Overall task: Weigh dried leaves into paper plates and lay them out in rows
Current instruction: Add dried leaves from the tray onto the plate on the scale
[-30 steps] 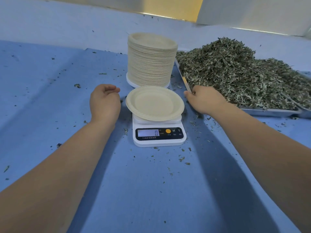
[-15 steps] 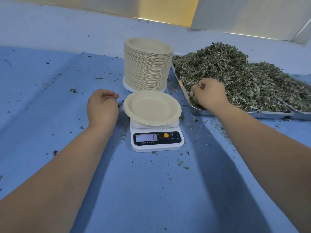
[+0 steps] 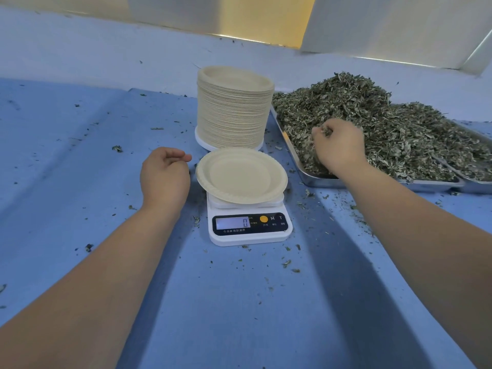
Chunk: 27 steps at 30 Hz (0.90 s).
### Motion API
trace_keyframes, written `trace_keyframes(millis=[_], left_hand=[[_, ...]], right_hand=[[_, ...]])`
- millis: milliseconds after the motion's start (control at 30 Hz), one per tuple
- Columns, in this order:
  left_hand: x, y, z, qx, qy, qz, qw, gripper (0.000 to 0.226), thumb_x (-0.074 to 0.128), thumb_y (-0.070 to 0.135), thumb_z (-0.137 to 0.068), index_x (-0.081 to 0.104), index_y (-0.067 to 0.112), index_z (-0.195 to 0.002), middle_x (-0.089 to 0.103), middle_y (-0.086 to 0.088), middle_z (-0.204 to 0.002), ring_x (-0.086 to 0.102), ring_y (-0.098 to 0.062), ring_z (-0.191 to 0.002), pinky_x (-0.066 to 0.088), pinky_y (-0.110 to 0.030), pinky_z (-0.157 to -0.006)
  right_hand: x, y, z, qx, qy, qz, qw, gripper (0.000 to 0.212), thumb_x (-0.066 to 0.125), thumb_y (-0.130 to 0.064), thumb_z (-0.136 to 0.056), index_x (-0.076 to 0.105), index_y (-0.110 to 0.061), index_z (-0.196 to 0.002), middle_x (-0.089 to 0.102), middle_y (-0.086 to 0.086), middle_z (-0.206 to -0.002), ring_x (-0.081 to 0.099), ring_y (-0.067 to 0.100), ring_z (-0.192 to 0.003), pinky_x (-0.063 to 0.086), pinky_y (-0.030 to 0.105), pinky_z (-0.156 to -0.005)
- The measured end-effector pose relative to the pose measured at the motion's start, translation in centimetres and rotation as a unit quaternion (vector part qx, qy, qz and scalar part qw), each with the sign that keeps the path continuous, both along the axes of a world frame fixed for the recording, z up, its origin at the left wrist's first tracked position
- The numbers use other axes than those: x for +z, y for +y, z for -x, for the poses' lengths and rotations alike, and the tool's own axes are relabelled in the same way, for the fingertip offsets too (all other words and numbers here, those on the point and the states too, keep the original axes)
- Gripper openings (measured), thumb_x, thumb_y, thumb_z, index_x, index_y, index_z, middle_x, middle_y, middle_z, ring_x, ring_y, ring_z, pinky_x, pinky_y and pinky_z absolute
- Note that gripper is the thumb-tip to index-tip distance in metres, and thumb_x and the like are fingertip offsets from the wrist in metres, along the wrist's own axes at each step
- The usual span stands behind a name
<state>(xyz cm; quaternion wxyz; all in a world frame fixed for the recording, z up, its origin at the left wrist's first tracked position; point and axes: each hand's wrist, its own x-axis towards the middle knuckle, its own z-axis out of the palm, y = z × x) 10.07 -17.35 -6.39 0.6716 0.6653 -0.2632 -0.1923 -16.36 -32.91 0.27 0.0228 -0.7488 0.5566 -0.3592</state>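
The right hand (image 3: 339, 146) was sunk into the near edge of the dried leaves (image 3: 394, 121), its fingers curled around a clump, with a few shreds showing at the fingertips. The heap rose beyond and to the right of those fingertips, filling a stainless steel tray (image 3: 378, 183) whose near rim passed under the wrist. The grip looked like a portion being gathered for weighing. To the left of the right fingers, near but apart, an empty paper plate (image 3: 241, 175) sat on the digital kitchen scale (image 3: 249, 230). The display read zero, so the plate seemed tared and ready for the first handful. The left hand (image 3: 165, 174) rested on the blue table cover (image 3: 239, 315), fingers loosely curled and holding nothing. Its nearest fingertip lay just beside the plate's left rim, seemingly not touching, probably waiting to steady the plate or lift it away once filled. Beyond and between both sets of fingertips stood the tall stack of paper plates (image 3: 234, 110), handy for the next one. Leaf crumbs (image 3: 286, 263) dotted the cover around the scale. No filled plates were in view.
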Motion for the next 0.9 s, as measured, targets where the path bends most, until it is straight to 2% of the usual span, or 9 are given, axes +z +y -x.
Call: trace_keyframes(millis=[100, 300, 433, 533, 600, 700, 767, 833, 900], left_hand=[[-0.1, -0.1, 0.0, -0.002, 0.003, 0.001, 1.000, 0.031, 0.046, 0.004, -0.087, 0.065, 0.028, -0.092, 0.076, 0.016, -0.093, 0.068, -0.003, -0.094, 0.048, -0.021, -0.074], [-0.1, -0.1, -0.1, -0.001, 0.004, 0.005, 1.000, 0.030, 0.047, 0.004, -0.086, 0.066, 0.027, -0.091, 0.076, 0.016, -0.091, 0.069, -0.004, -0.093, 0.046, -0.019, -0.072], [-0.2, -0.3, -0.1, -0.005, 0.004, 0.002, 1.000, 0.030, 0.047, 0.003, -0.086, 0.066, 0.026, -0.092, 0.076, 0.016, -0.091, 0.069, -0.004, -0.094, 0.047, -0.020, -0.074], [-0.3, -0.3, -0.2, -0.004, 0.001, 0.004, 1.000, 0.031, 0.047, 0.003, -0.084, 0.066, 0.026, -0.092, 0.076, 0.016, -0.091, 0.069, -0.005, -0.094, 0.047, -0.020, -0.074], [-0.4, -0.3, -0.2, -0.006, -0.003, 0.010, 1.000, 0.032, 0.046, 0.002, -0.082, 0.066, 0.026, -0.091, 0.076, 0.013, -0.093, 0.069, -0.007, -0.095, 0.048, -0.021, -0.076], [-0.5, -0.4, -0.3, -0.008, -0.003, 0.015, 1.000, 0.032, 0.045, 0.002, -0.083, 0.066, 0.026, -0.090, 0.076, 0.011, -0.095, 0.070, -0.009, -0.097, 0.050, -0.024, -0.078], [-0.5, -0.5, -0.3, -0.011, -0.008, 0.013, 1.000, 0.033, 0.045, 0.002, -0.082, 0.065, 0.026, -0.089, 0.076, 0.012, -0.094, 0.070, -0.009, -0.097, 0.050, -0.024, -0.078], [-0.5, -0.5, -0.3, -0.015, -0.011, 0.010, 1.000, 0.033, 0.045, 0.002, -0.082, 0.065, 0.027, -0.089, 0.076, 0.013, -0.094, 0.070, -0.008, -0.097, 0.049, -0.024, -0.077], [-0.4, -0.4, -0.3, -0.012, -0.008, 0.008, 1.000, 0.033, 0.045, 0.002, -0.082, 0.065, 0.028, -0.089, 0.076, 0.013, -0.094, 0.070, -0.009, -0.098, 0.049, -0.024, -0.078]], right_hand=[[1.8, 0.6, -1.0, 0.019, -0.043, 0.044, 0.998, 0.035, 0.055, -0.035, -0.101, 0.054, -0.016, -0.071, 0.047, -0.005, -0.056, 0.037, 0.010, -0.045, 0.034, 0.029, -0.048], [3.9, 4.8, -6.2, 0.146, -0.080, 0.078, 0.983, 0.026, 0.059, -0.031, -0.099, 0.066, -0.014, -0.080, 0.056, -0.013, -0.066, 0.047, -0.006, -0.055, 0.034, 0.007, -0.053], [1.9, 7.6, -9.5, 0.243, -0.033, 0.038, 0.969, 0.025, 0.057, -0.033, -0.101, 0.062, -0.021, -0.080, 0.052, -0.017, -0.061, 0.050, -0.011, -0.057, 0.035, 0.012, -0.053], [0.4, 8.2, -10.6, 0.292, 0.068, -0.042, 0.953, 0.035, 0.042, -0.035, -0.108, 0.056, -0.014, -0.083, 0.055, -0.008, -0.069, 0.053, 0.009, -0.069, 0.045, 0.036, -0.067], [0.3, 8.3, -10.8, 0.312, 0.087, -0.078, 0.943, 0.038, 0.035, -0.037, -0.109, 0.052, -0.012, -0.088, 0.055, -0.002, -0.075, 0.054, 0.020, -0.076, 0.046, 0.040, -0.074], [0.9, 8.2, -10.8, 0.318, 0.088, -0.077, 0.941, 0.041, 0.030, -0.043, -0.109, 0.054, -0.011, -0.098, 0.059, 0.000, -0.081, 0.057, 0.022, -0.083, 0.046, 0.041, -0.078], [1.6, 8.2, -10.7, 0.320, 0.067, -0.086, 0.941, 0.047, 0.029, -0.045, -0.109, 0.059, -0.010, -0.110, 0.067, 0.004, -0.097, 0.060, 0.023, -0.095, 0.048, 0.041, -0.086], [2.3, 8.1, -10.8, 0.319, 0.013, -0.102, 0.942, 0.048, 0.029, -0.045, -0.109, 0.062, -0.011, -0.116, 0.068, 0.002, -0.108, 0.061, 0.015, -0.100, 0.050, 0.031, -0.087], [2.7, 8.1, -10.9, 0.310, -0.047, -0.102, 0.944, 0.044, 0.030, -0.044, -0.109, 0.066, -0.018, -0.111, 0.069, -0.007, -0.103, 0.060, 0.006, -0.095, 0.047, 0.023, -0.080]])
